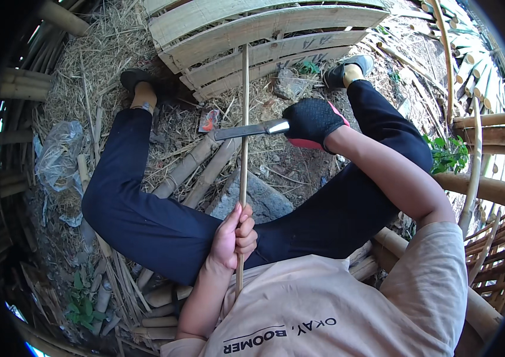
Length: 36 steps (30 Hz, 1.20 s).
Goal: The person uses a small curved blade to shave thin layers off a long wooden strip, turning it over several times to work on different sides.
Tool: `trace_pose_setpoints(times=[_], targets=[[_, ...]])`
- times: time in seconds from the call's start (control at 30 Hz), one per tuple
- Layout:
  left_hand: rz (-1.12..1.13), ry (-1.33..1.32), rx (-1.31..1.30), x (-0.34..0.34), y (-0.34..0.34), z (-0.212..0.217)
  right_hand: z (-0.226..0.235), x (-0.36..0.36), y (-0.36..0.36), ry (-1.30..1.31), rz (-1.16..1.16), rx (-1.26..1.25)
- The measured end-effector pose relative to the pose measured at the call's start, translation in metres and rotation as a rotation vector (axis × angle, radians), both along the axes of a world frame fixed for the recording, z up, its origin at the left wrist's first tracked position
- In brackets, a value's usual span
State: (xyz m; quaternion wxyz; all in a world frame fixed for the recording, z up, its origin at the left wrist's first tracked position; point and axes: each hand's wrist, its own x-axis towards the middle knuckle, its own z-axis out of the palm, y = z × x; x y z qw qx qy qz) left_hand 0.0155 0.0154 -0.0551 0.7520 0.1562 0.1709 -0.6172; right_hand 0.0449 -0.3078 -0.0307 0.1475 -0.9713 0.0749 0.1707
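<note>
My left hand, bare, is closed around a long thin bamboo strip close to my lap. The strip runs away from me, its near end against my shirt and its far end in front of a wooden slatted crate. In a black and red glove, my right hand grips a knife by its handle. The blade lies crosswise over the strip, well beyond my left hand, its tip pointing left. Whether blade and strip touch, I cannot tell.
Between my legs lie a grey stone block and bamboo poles. A crumpled plastic bag is on the left. Cut bamboo pieces are piled far right, near a woven bamboo basket. Dry straw covers much of the ground.
</note>
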Motion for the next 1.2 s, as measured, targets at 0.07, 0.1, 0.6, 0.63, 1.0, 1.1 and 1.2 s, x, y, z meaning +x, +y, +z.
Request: trace_pose_setpoints(times=[0.07,0.1,0.6,0.63,1.0,1.1,1.2], targets=[[0.005,0.014,-0.022,0.0,-0.003,-0.001,0.004,0.01,-0.019,0.06,-0.122,-0.073],[0.013,0.023,-0.036,-0.001,-0.003,-0.002,0.008,0.013,-0.023,0.045,-0.105,-0.121],[0.107,0.118,-0.133,0.003,0.002,-0.001,0.014,-0.012,0.012,-0.136,0.148,0.073],[0.087,0.092,-0.12,0.003,0.004,-0.001,0.023,-0.011,0.021,-0.031,0.122,0.024],[0.061,0.097,-0.117,0.002,0.003,0.0,0.001,0.018,-0.068,-0.05,-0.277,-0.171],[0.082,0.092,-0.132,0.004,0.003,0.002,-0.006,0.013,-0.057,-0.023,-0.251,-0.102],[0.144,0.137,-0.164,0.003,0.001,0.003,0.004,0.005,-0.039,-0.043,-0.275,-0.07]])
